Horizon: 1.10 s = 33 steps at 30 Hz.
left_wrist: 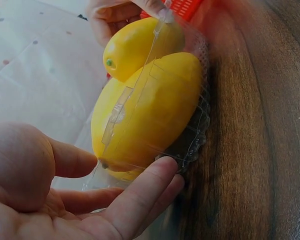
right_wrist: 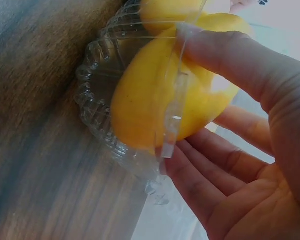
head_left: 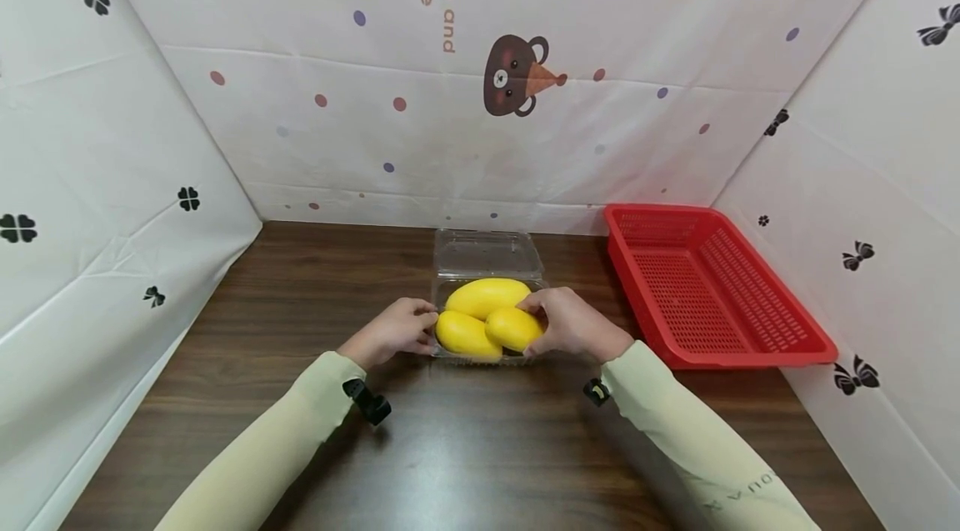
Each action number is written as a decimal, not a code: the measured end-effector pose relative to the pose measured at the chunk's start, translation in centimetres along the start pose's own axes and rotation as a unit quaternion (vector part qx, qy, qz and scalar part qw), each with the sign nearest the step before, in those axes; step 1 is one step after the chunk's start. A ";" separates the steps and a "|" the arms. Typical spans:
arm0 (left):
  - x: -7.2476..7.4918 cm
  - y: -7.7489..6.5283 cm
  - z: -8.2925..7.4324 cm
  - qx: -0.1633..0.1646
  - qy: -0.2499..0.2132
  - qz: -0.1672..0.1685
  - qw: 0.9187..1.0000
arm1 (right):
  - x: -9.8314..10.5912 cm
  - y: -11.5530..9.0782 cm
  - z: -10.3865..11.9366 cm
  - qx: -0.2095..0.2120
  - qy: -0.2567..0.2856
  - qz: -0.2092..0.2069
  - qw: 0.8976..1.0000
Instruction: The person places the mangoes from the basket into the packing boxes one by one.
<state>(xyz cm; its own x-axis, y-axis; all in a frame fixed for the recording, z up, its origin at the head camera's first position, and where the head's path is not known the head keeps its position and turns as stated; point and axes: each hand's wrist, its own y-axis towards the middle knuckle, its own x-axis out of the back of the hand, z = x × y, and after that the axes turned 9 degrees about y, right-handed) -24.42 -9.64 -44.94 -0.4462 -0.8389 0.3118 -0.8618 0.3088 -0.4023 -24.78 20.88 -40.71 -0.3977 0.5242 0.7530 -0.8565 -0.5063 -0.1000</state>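
Three yellow mangoes lie in a clear plastic clamshell box [head_left: 489,254] whose lid is folded back. The long mango [head_left: 487,296] is at the back, another mango [head_left: 467,335] at the front left, and the smaller mango [head_left: 512,328] at the front right, overlapping its neighbours. My right hand [head_left: 573,323] grips this smaller mango, thumb at the box's front rim and fingers around the fruit's far side. At the left end of the box, my left hand [head_left: 397,329] holds the wall, its thumb [left_wrist: 72,159] by the rim and fingers [left_wrist: 145,192] against the outside.
A red plastic basket [head_left: 750,360] with slotted sides stands to the right, close to the side wall. The dark wooden table [head_left: 450,448] is bordered by printed white sheets [head_left: 337,139] at the back and both sides.
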 end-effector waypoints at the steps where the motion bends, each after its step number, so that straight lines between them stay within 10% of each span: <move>1: 0.0 0.0 0.0 0.001 -0.001 -0.001 1.000 | 0.0 0.1 0.0 0.003 -0.003 0.004 1.000; 25: 1.1 0.9 -0.2 -0.019 0.015 -0.029 0.999 | 1.6 0.0 -0.6 -0.001 0.044 0.048 0.998; 33: 2.0 2.2 -0.4 -0.038 0.021 -0.070 0.997 | 3.0 0.5 -2.1 -0.007 0.090 -0.003 0.996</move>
<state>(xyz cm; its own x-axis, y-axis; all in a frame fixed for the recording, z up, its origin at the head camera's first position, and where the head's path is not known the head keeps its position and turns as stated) -27.29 -10.52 -44.84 -0.3290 -0.8567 0.3973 -0.9314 0.2250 -0.2862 -27.04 23.64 -39.82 -0.4448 0.6418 0.6247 -0.8627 -0.4945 -0.1063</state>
